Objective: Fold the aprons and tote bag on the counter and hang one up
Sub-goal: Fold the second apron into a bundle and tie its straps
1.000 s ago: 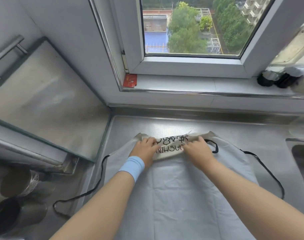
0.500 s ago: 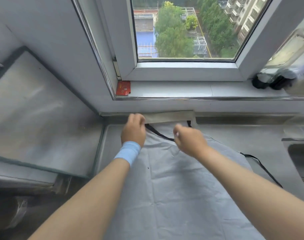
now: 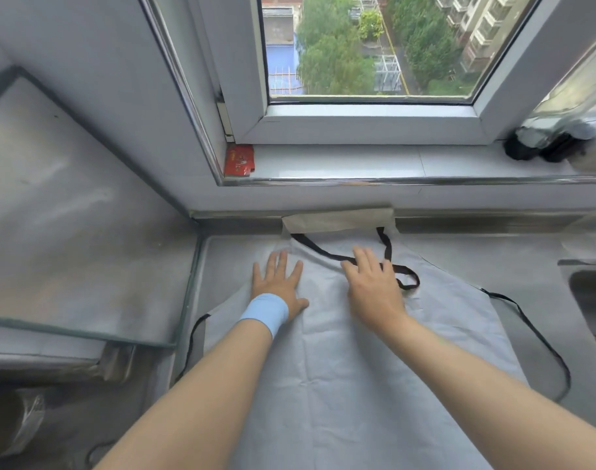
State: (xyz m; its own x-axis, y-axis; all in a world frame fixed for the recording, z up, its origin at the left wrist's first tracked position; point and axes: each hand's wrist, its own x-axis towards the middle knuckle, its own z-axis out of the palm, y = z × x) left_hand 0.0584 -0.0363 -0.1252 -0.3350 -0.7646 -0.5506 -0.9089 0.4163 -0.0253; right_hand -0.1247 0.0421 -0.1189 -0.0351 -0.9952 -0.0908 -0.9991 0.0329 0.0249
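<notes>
Your worktop is steel, running under the window, and there's clutter round its edges. A small red packet sits at the left end of the sill, and dark, blurred objects crowd the sill's right end; what they are, you can't tell from here. A glass panel walls off the worktop's left edge, and the rim of a sink cuts into its right edge. Along the back edge, right against the wall, lies the folded beige tote bag, a flat narrow strip, touching the top of the apron.

The pale grey apron is spread flat across the middle of the worktop, bib pointing toward the back edge, skirt running to the front edge between your forearms. It's creased with fold lines but lies open, not yet folded. Its black neck strap loops loosely over the bib, and a black waist tie trails off toward the right edge, another tie hanging over the left.

Your left hand, blue wristband at the wrist, lies palm-down on the bib, fingers spread and straight, gripping nothing. Your right hand rests just beside it, fingers loosely extended over the neck strap where it crosses, touching it; no closed grip shows.
</notes>
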